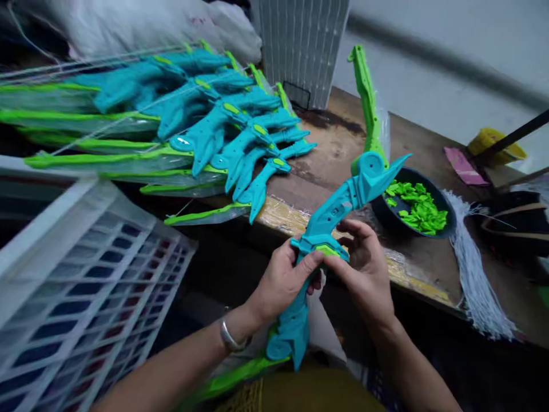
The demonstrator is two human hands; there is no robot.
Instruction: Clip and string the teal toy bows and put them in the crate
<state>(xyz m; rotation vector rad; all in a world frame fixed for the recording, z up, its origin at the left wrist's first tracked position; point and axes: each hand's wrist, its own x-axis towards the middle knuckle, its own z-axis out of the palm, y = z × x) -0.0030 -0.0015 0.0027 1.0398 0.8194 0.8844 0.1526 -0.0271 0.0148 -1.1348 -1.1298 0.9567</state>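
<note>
Brown bench (pixel 332 137) with heap of teal-and-green bows (pixel 210 137), dark bowl (pixel 383 216), white strings (pixel 474 274).

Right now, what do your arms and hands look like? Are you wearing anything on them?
There are no gloves on the left hand or the right hand. The left wrist wears a shiny silver bracelet, a smooth, curved band. The right wrist looks bare, and no sleeves show on either forearm.
</note>
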